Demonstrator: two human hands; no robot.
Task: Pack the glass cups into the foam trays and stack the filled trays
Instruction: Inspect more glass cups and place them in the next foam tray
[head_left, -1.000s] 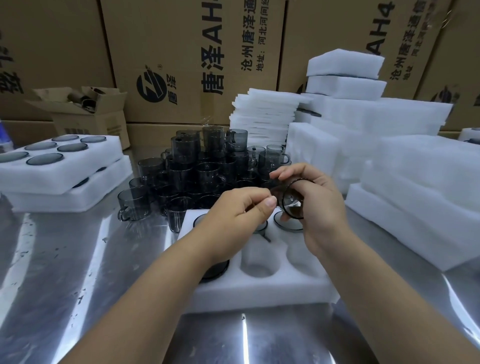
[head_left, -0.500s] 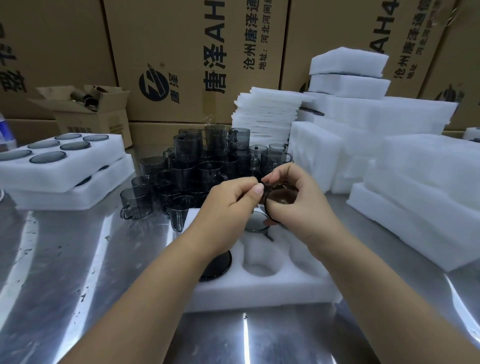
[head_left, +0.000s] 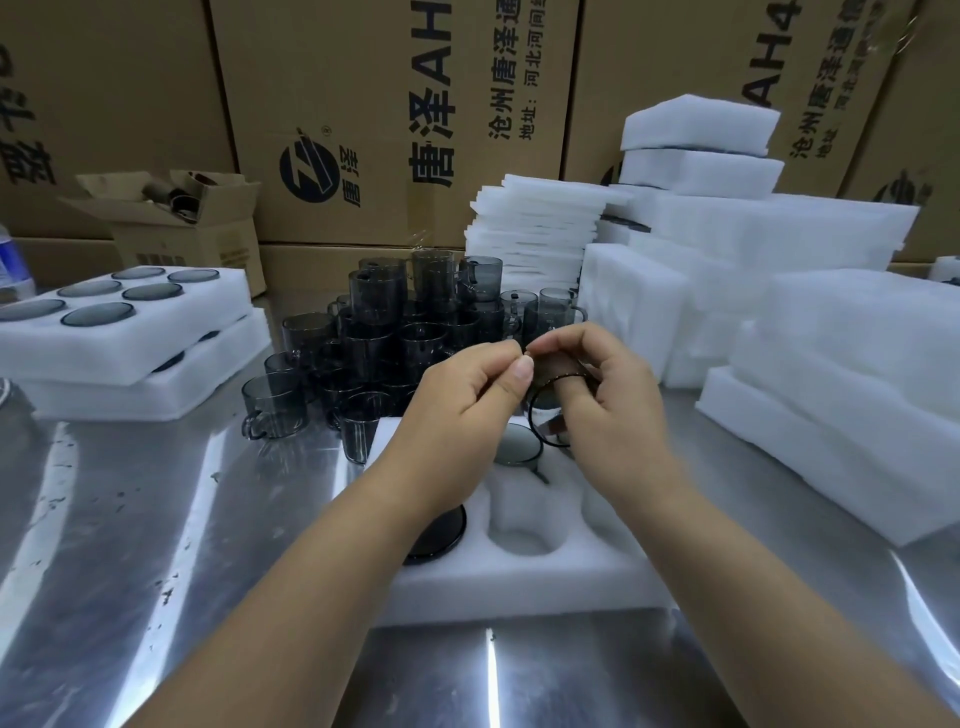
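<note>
Glass cup (head_left: 545, 415), smoky grey, hangs tilted in the air just above the far edge of the open foam tray (head_left: 519, 587), its mouth turned toward the camera. The right hand (head_left: 618, 421) has its grip wrapped round the cup's body. The left hand (head_left: 457, 415) pinches with thumb and forefinger at the cup's upper rim, though what exactly they catch there cannot be told.

Under the hands, the tray shows one seated cup (head_left: 441, 540) at 7 o'clock and another (head_left: 514, 444) at 12 o'clock, with a bare pocket (head_left: 522, 525) in the middle. Its other pockets are hidden by hands and forearms.

At 11 o'clock from the tray a pile of loose cups (head_left: 384, 338) waits on the steel counter (head_left: 156, 545). At 9 o'clock two filled trays (head_left: 171, 338) lie stacked. At 3 o'clock sit blank foam blocks (head_left: 841, 415), with thin foam sheets (head_left: 535, 234) at 1 o'clock and cardboard cartons (head_left: 363, 104) behind.

By this showing the job is early: two trays appear done, a third is barely begun, and many cups are left.
</note>
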